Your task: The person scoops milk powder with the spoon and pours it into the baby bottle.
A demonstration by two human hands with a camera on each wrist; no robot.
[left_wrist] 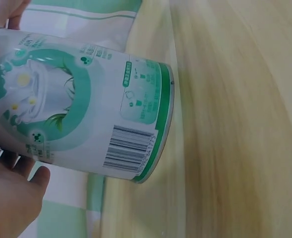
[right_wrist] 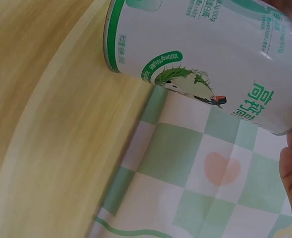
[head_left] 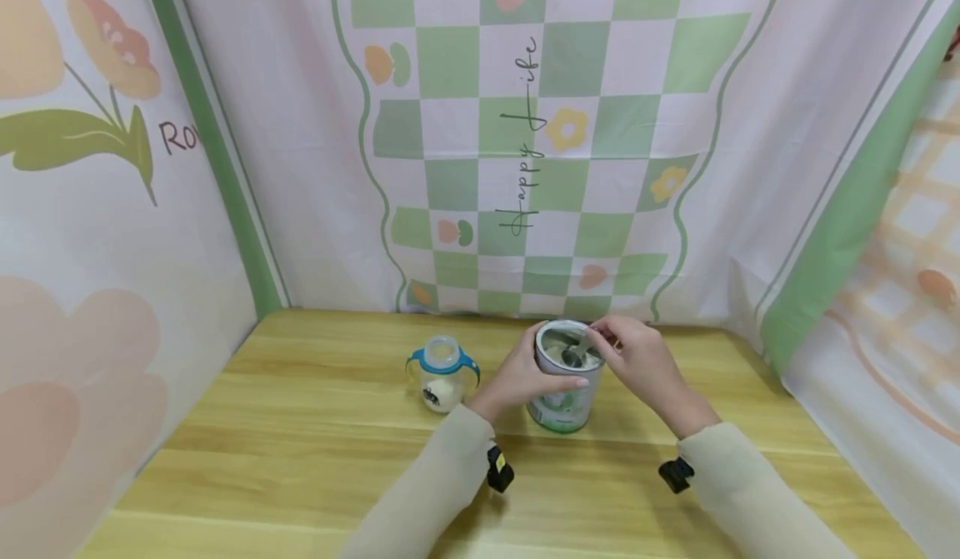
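Tin [head_left: 564, 384] in left hand's [head_left: 525, 376] grip

This looks like a staged home corner set up for recording, not a lived-in room. Printed fabric backdrops [head_left: 525, 126] with green checks, flowers and the words "happy life" hang at 9, 12 and 3 o'clock, closing in a light wooden table [head_left: 300, 459]. A baby bottle [head_left: 442, 373] and milk powder tin [head_left: 566, 376] suggest a nursery scene.
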